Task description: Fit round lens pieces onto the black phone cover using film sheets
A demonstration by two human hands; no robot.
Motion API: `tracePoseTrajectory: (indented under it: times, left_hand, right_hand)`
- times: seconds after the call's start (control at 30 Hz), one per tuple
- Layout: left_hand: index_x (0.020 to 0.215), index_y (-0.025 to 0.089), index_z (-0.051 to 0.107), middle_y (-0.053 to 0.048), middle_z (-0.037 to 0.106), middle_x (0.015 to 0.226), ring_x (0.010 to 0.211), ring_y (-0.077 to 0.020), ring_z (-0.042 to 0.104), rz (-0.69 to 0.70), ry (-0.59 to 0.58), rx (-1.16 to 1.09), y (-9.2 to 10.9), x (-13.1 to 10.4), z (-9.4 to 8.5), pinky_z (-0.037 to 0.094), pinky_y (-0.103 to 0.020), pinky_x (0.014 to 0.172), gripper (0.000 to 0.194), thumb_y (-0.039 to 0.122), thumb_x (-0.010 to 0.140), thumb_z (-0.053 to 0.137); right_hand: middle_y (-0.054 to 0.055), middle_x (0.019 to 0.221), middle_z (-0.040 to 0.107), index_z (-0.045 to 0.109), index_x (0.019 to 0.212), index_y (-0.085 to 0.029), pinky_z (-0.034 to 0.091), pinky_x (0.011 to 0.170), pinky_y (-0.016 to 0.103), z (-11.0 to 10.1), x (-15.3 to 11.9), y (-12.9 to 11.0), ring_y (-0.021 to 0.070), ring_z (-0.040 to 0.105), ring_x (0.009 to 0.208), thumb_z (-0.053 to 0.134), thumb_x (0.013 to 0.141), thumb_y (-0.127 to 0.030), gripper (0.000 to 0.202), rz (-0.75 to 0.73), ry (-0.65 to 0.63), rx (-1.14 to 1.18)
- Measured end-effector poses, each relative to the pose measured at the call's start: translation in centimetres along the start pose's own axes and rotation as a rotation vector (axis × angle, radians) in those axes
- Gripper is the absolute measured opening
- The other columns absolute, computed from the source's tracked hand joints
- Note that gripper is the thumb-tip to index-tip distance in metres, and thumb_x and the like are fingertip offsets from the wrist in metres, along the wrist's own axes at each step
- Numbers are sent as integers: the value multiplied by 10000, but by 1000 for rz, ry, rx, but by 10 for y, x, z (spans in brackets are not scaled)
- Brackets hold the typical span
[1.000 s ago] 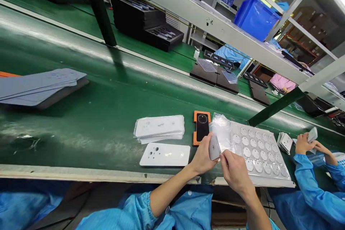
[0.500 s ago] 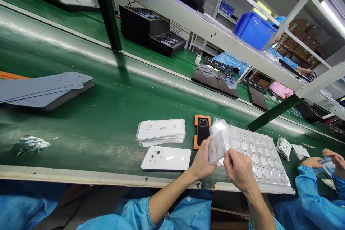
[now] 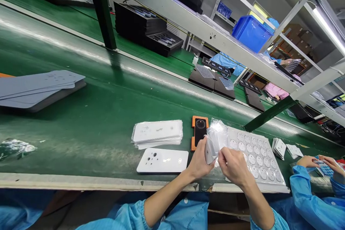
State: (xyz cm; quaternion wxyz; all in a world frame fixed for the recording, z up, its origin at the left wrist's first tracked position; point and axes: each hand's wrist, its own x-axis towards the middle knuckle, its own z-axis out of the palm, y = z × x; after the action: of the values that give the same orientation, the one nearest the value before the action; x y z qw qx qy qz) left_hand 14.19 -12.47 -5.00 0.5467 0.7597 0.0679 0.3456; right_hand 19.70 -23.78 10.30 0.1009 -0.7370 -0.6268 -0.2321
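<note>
My left hand (image 3: 199, 165) is closed around a pale flat phone-sized panel (image 3: 208, 153), held tilted just above the table. At its right edge, my right hand (image 3: 234, 165) pinches a clear plastic film (image 3: 217, 146) that spreads out from the panel. To the left lies a white phone back cover (image 3: 162, 160) with camera holes. Behind that sits a stack of white covers in plastic sleeves (image 3: 158, 132). An orange fixture (image 3: 193, 143) carrying a black phone (image 3: 200, 128) stands beyond my left hand.
Right of my hands is a sheet of round stickers (image 3: 254, 158), then small white cards (image 3: 279, 148). A co-worker's hands (image 3: 323, 163) are at the far right. Grey panels (image 3: 40, 88) lie at left; a green post (image 3: 269, 114) slants down behind the sheet.
The panel has tilted to a steeper, more edge-on angle in my left hand. Film now stands further out from it, between my hands. The whole view has shifted slightly.
</note>
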Motion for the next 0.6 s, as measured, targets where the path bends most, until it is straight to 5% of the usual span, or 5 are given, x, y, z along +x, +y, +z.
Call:
tracePoseTrajectory:
  times: [0.6]
  left_hand:
    - [1465,173,248,-174,454,1320,1229,-350,496,37,82,-60,3,3,-7,430,-574,1043,830,314,772,683]
  right_hand:
    - [-38,533,454,413,673,-217,259,477,274,1,18,-2,97,397,440,406,975,-136,313,-90,116,34]
